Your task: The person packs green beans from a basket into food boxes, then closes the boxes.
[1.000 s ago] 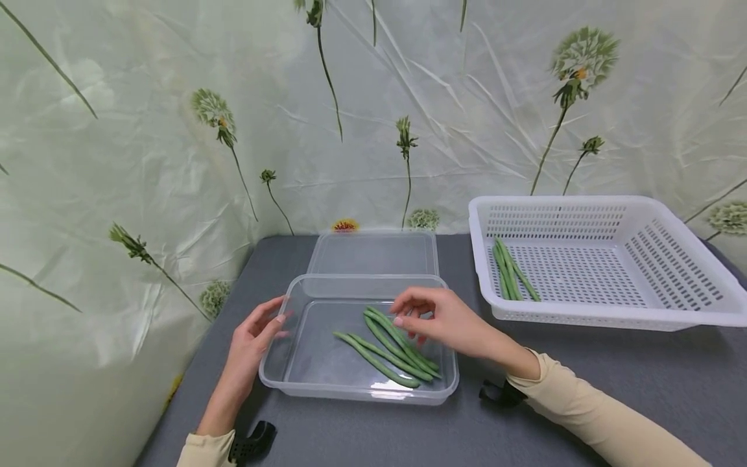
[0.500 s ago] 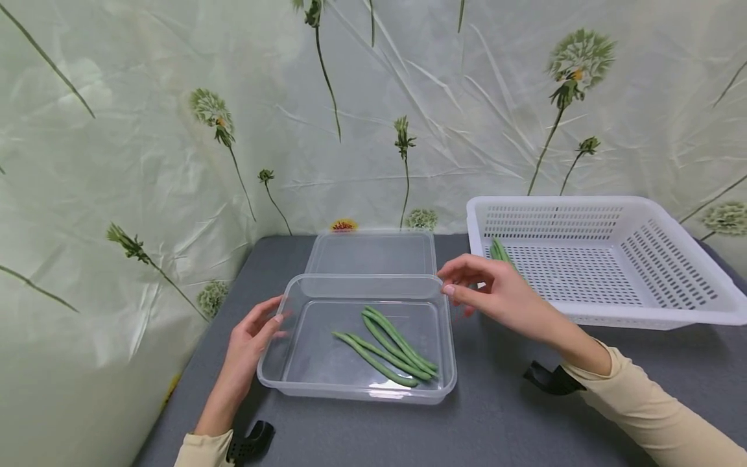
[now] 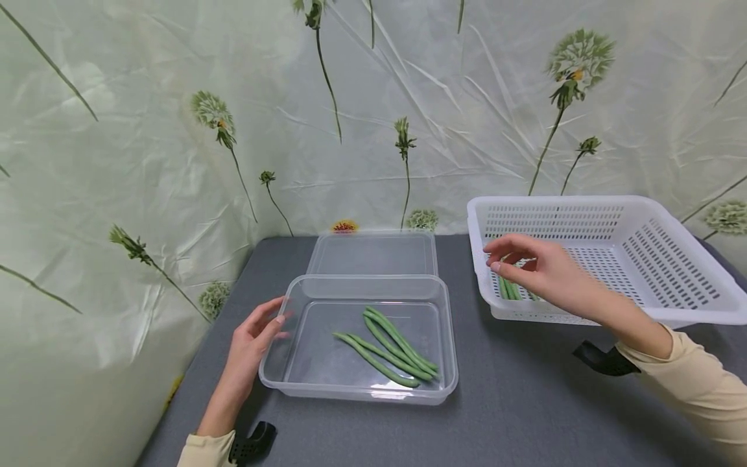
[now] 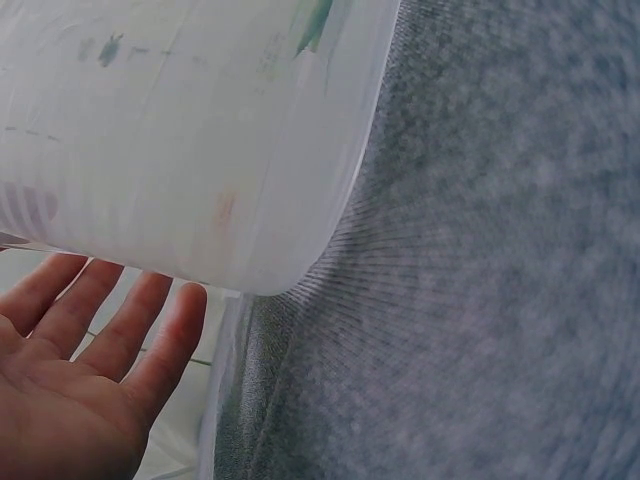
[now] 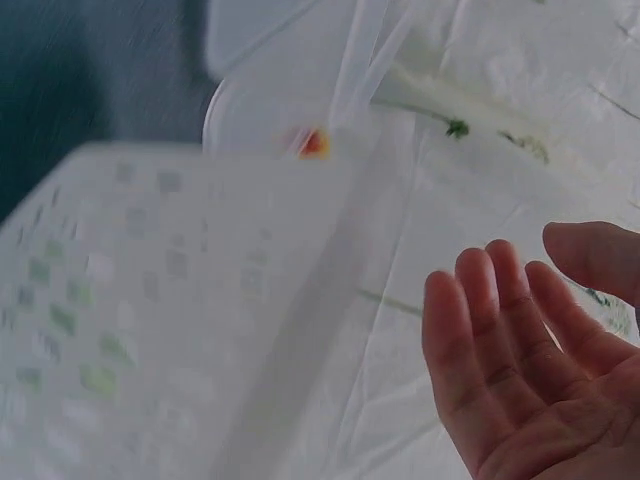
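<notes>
My left hand (image 3: 249,350) rests at the left side of a clear plastic container (image 3: 303,393), thumb near the rim. In the left wrist view its fingers (image 4: 120,330) are extended against the container's wall. Several green beans (image 3: 397,350) lie on the container's floor, mostly in its right half. My right hand (image 3: 539,269) hovers over the left end of a white perforated basket (image 3: 583,313), holding nothing, with fingers loosely bent. Under it several more green beans (image 3: 509,288) lie in the basket, partly hidden by the hand. The right wrist view shows the relaxed fingers (image 5: 510,330) beyond the basket's wall.
A clear lid (image 3: 373,251) lies flat behind the container. Grey cloth (image 3: 490,402) covers the table. A flower-print sheet (image 3: 362,97) hangs along the back and left side. Dark cloth shows between the container and the basket.
My right hand has moved right from above the beans in the container to over the basket. The left hand and the container have stayed in place.
</notes>
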